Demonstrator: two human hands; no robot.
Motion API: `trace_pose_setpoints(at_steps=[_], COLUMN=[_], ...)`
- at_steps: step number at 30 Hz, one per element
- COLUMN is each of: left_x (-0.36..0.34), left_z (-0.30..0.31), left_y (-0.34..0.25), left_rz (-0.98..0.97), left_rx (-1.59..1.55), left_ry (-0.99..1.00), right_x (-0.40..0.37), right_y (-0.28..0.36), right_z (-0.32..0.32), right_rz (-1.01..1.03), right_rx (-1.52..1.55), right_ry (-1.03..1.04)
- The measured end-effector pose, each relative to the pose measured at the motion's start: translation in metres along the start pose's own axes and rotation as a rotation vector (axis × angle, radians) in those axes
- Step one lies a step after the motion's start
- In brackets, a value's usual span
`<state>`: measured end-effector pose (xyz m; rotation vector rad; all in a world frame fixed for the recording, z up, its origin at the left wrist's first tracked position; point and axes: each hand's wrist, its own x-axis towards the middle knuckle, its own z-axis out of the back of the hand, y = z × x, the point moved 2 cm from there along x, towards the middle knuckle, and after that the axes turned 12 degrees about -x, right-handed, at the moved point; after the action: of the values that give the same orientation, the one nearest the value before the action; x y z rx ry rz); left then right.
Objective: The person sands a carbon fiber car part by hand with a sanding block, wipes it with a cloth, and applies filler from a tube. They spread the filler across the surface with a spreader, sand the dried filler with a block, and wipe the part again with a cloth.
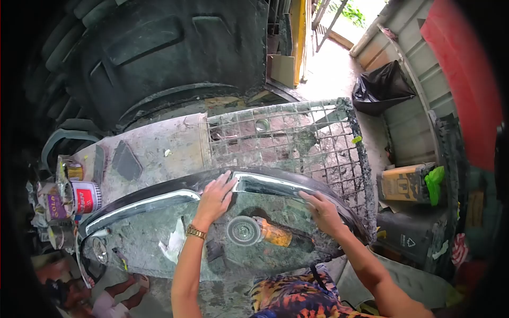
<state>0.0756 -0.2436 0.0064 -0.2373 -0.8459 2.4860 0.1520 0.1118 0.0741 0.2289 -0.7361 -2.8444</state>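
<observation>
A long, curved black car body part (169, 185), perhaps a bumper, lies across the worktable, with pale, worn-looking strips along it. My left hand (216, 197) rests flat near its middle, fingers stretched over the black surface beside the gap between two strips. Against the right stretch of the part lies my right hand (322, 212), fingers extended onto its inner edge, holding nothing. Between my forearms, an orange angle grinder (273, 233) with a round grey disc (244, 231) lies on the table. A crumpled white piece (174, 243) sits left of my wrist.
Cans, including a red-and-white one (86, 197), crowd the table's left end. Beyond the part are a metal grid (328, 153) and a flat dark piece (127, 160). A large black panel (175, 53) stands behind. Another person's legs (119, 297) show at lower left.
</observation>
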Motion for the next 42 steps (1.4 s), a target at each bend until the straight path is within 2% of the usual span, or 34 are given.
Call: trace_pose_setpoints(at_steps=[2, 3, 5, 6, 11, 14, 16, 17, 18, 19, 24, 26, 30, 33, 35, 39, 42], left_x=[0.01, 0.019, 0.034, 0.039, 0.051, 0.049, 0.043, 0.037, 0.034, 0.031, 0.023, 0.031, 0.045, 0.037, 0.028, 0.014, 0.004], left_z=[-0.011, -0.015, -0.019, -0.023, -0.038, -0.028, -0.019, -0.014, -0.011, -0.008, -0.005, -0.01, -0.012, -0.002, 0.006, 0.012, 0.012], left_y=[0.009, 0.011, 0.016, 0.017, 0.028, 0.032, 0.03, 0.03, 0.03, 0.029, 0.029, 0.031, 0.038, 0.029, 0.028, 0.02, 0.006], left_rz=[0.052, 0.049, 0.168, 0.162, 0.285, 0.321, 0.191, 0.204, 0.17, 0.134, 0.122, 0.2, 0.308, 0.249, 0.161, 0.131, -0.01], left_rx=[-0.23, -0.249, -0.261, -0.299, -0.399, -0.441, -0.487, -0.483, -0.488, -0.494, -0.518, -0.495, -0.515, -0.454, -0.448, -0.383, -0.098], left_ry=[-0.242, -0.237, -0.293, -0.39, -0.453, -0.382, -0.252, -0.248, -0.178, -0.109, -0.05, -0.139, -0.066, -0.037, 0.05, 0.144, 0.139], right_x=[0.021, 0.029, 0.044, 0.05, 0.076, 0.097, 0.112, 0.115, 0.113, 0.111, 0.101, 0.101, 0.102, 0.102, 0.101, 0.102, 0.102], right_y=[0.013, 0.013, 0.014, 0.014, 0.018, 0.041, 0.05, 0.052, 0.054, 0.051, 0.041, 0.041, 0.037, 0.038, 0.038, 0.038, 0.039], right_z=[-0.006, -0.011, -0.022, -0.024, -0.047, -0.054, -0.066, -0.07, -0.072, -0.075, -0.076, -0.076, -0.079, -0.076, -0.077, -0.076, -0.076], right_rz=[0.0, -0.014, 0.071, 0.065, 0.174, 0.262, 0.256, 0.241, 0.256, 0.256, 0.367, 0.383, 0.347, 0.328, 0.324, 0.337, 0.331], right_rx=[-0.119, -0.13, -0.276, -0.283, -0.378, -0.427, -0.389, -0.367, -0.39, -0.383, -0.388, -0.386, -0.335, -0.303, -0.298, -0.297, -0.289], right_ry=[0.116, 0.124, 0.157, 0.167, 0.157, 0.143, 0.146, 0.139, 0.05, 0.055, -0.106, -0.135, -0.15, -0.138, -0.129, -0.151, -0.161])
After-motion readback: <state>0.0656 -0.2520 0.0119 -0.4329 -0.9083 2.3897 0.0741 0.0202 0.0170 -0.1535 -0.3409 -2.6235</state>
